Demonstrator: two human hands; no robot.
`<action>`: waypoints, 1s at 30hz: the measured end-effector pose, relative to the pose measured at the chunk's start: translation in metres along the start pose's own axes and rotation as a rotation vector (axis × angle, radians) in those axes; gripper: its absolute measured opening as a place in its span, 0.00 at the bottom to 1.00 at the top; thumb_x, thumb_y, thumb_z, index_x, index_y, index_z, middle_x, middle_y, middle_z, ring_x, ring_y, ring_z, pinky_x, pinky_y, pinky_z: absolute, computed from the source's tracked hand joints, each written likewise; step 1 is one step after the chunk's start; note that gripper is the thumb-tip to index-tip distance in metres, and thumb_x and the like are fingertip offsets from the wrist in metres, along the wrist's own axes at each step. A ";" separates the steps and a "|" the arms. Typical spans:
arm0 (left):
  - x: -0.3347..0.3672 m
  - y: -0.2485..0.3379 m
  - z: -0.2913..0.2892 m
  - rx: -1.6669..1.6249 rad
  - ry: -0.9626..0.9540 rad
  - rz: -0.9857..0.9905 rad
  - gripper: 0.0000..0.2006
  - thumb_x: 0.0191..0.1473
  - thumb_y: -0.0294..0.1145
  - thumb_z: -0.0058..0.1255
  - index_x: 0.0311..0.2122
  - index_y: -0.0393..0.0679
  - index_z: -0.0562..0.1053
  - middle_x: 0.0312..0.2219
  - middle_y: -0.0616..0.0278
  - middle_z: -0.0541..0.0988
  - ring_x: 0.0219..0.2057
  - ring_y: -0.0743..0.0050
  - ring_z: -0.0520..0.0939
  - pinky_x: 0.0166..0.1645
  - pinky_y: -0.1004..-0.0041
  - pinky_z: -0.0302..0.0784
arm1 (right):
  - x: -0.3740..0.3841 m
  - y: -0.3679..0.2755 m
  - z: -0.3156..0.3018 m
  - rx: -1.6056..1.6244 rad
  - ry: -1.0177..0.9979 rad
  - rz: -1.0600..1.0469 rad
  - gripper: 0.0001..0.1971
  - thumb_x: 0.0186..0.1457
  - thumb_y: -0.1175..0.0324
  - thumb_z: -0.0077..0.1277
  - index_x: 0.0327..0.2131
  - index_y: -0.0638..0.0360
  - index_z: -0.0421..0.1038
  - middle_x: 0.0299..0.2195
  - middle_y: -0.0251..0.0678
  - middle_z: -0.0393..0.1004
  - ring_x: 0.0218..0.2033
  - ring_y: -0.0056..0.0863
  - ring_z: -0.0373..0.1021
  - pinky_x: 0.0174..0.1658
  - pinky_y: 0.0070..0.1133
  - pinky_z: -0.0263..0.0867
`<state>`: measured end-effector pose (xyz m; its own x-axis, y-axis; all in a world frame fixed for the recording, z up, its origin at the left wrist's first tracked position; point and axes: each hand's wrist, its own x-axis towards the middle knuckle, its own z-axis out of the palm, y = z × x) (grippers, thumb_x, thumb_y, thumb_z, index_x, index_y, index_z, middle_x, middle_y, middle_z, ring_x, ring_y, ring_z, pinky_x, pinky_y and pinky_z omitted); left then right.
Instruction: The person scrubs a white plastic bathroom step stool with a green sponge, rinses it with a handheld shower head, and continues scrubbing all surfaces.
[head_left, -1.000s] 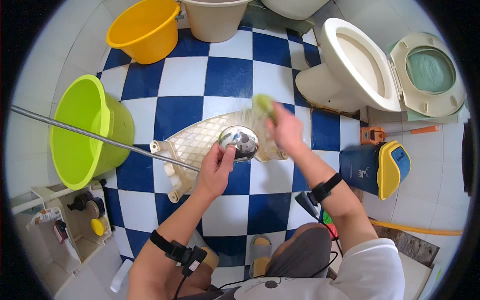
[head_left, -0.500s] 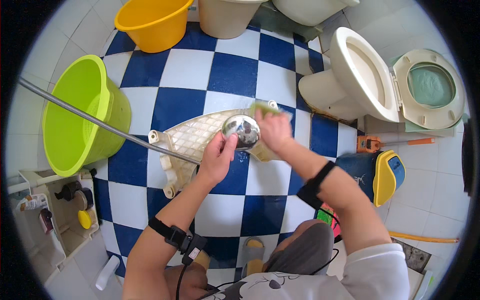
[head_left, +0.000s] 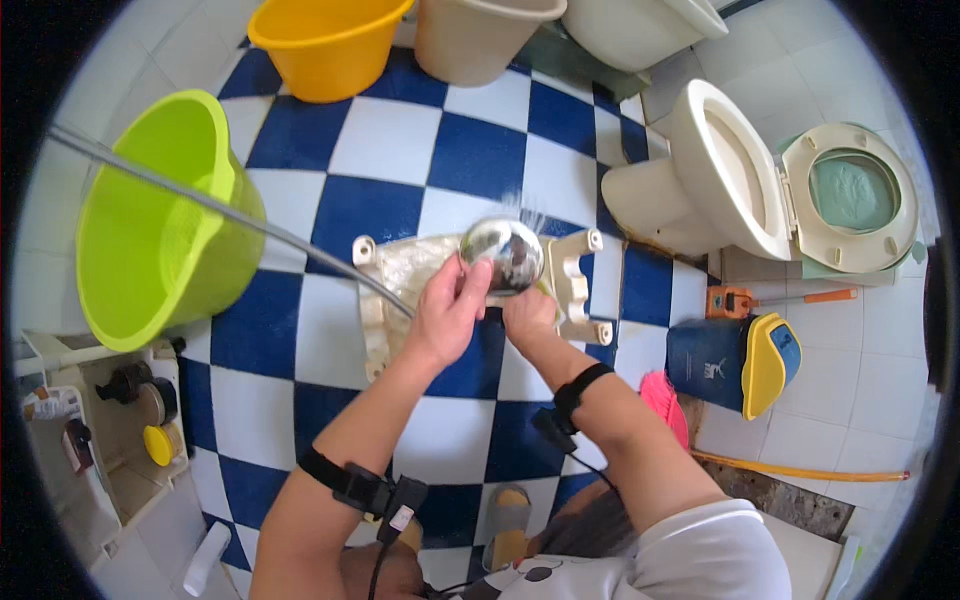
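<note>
My left hand (head_left: 455, 305) is closed round a chrome shower head (head_left: 508, 250), and its metal hose (head_left: 250, 222) runs off to the upper left. Fine water sprays past the head's far side. Below it on the tiles lies a cream plastic panel (head_left: 412, 262) with a ribbed grid and round sockets at its corners. My right hand (head_left: 530, 316) is closed just nearer than the shower head, over the panel's right part. Only a sliver of the green scrubbing pad (head_left: 545, 288) in it shows, the rest being hidden by the fingers and shower head.
A lime green tub (head_left: 222, 235) stands at left, with yellow (head_left: 330, 60) and beige (head_left: 475, 45) buckets at the back. To the right are a toilet (head_left: 690, 185), a blue bin (head_left: 705, 355) with a yellow lid, and a pink item (head_left: 662, 405). A wall shelf (head_left: 115, 440) holds containers at lower left.
My right hand has come from the panel's far edge back towards me. The panel has turned and lies further right. My left hand with the shower head has shifted slightly right.
</note>
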<state>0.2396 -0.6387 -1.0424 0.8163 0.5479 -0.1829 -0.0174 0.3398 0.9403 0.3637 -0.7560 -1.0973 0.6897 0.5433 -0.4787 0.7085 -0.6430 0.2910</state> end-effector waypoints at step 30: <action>-0.009 0.647 -0.144 1.110 0.647 0.256 0.34 0.62 0.60 0.47 0.56 0.36 0.62 0.38 0.48 0.80 0.38 0.59 0.77 0.46 0.65 0.72 | -0.135 0.068 -0.206 0.924 -0.088 -0.095 0.30 0.41 0.66 0.65 0.49 0.70 0.73 0.43 0.56 0.78 0.46 0.48 0.76 0.52 0.33 0.71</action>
<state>0.1381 -0.3133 -0.4737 0.4322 0.8736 0.2234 0.6058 -0.4649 0.6457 0.3494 -0.7623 -0.8420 0.5944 0.5972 -0.5386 0.3355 -0.7928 -0.5088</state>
